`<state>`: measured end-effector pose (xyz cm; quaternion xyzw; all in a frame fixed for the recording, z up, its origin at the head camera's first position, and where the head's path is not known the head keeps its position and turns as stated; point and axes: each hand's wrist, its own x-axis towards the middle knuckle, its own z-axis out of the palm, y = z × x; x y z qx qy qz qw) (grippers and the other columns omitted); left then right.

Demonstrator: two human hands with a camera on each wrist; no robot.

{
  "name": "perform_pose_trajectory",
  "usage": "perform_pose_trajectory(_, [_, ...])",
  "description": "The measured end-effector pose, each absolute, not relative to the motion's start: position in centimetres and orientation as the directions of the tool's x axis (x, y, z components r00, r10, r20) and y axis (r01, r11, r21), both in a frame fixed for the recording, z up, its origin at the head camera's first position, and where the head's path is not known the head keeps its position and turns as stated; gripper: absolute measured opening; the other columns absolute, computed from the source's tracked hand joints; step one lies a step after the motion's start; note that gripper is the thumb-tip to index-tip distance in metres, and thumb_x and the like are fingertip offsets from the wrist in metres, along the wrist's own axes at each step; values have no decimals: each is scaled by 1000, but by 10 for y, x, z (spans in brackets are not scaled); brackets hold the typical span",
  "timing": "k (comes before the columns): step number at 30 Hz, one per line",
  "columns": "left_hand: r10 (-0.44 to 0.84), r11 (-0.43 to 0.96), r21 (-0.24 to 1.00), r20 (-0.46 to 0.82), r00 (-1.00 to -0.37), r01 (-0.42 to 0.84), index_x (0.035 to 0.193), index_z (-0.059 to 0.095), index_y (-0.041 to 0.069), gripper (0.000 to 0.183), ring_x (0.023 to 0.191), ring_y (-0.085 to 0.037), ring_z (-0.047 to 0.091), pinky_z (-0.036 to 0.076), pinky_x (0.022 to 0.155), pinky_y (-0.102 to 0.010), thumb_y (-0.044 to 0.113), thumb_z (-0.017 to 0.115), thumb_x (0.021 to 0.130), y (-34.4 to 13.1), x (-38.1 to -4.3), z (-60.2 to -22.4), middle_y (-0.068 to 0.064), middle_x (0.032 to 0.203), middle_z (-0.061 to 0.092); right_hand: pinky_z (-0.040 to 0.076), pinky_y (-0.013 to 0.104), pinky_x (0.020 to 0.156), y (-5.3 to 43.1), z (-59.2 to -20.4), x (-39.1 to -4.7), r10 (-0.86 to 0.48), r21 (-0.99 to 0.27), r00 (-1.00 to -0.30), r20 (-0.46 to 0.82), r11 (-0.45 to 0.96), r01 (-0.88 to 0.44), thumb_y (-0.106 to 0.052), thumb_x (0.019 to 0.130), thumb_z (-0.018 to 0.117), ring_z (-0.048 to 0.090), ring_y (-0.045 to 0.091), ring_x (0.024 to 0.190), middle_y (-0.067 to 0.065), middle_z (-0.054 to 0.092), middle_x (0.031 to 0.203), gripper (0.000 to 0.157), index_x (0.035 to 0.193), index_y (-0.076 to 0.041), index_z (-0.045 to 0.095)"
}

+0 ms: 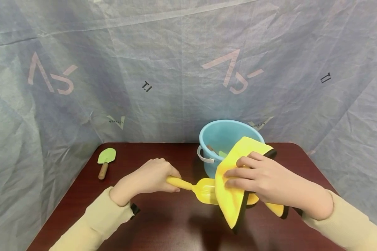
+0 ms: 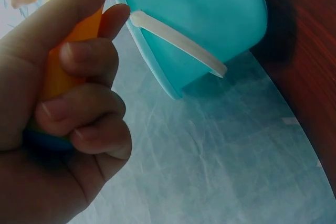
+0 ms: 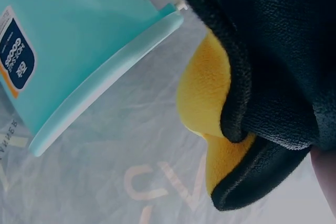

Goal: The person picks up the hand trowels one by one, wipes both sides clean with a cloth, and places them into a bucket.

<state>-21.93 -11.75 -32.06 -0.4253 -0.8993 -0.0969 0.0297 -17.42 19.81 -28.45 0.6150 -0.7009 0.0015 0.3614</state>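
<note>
My left hand grips the handle of a yellow plastic shovel, its fingers curled round the handle in the left wrist view. The shovel is held sideways above the table, blade to the right. My right hand holds a yellow cloth with a dark border, which drapes over the outer part of the blade and hides it. In the right wrist view the dark underside of the cloth fills the right side and hides the fingers.
A light-blue bucket with a white handle stands behind the cloth, with small items inside, one green. To the left on the dark red table lies a small green trowel with a wooden handle. A grey printed sheet hangs behind.
</note>
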Motion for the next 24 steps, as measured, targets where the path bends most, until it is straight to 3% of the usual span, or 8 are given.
perform_pose_trajectory(13, [767,609,159,131,-628,777,75,68,31,9,51,-1,41,37,48,-21,35,77,73,-102,-218,-317,22,56,47,29,24,68,183,-301,-183,-901,459,29,434,193,-867,-2,91,35,49,12,78,-10,65,100,39,100,-19,68])
perform_pose_trajectory(17, [769,606,160,132,-625,779,74,68,31,10,51,-2,41,37,48,-21,35,76,73,-100,-217,-317,22,56,47,30,25,68,182,-310,-185,-920,461,8,392,189,-867,-5,87,44,50,13,79,-9,65,101,31,103,-19,68])
perform_pose_trajectory(24, [767,613,138,130,-628,778,74,69,31,10,51,-2,43,37,48,-21,36,77,72,-97,-215,-319,23,56,47,29,26,68,181,-321,-187,-931,457,-16,364,193,-868,-4,84,48,50,13,80,-10,65,100,32,104,-20,68])
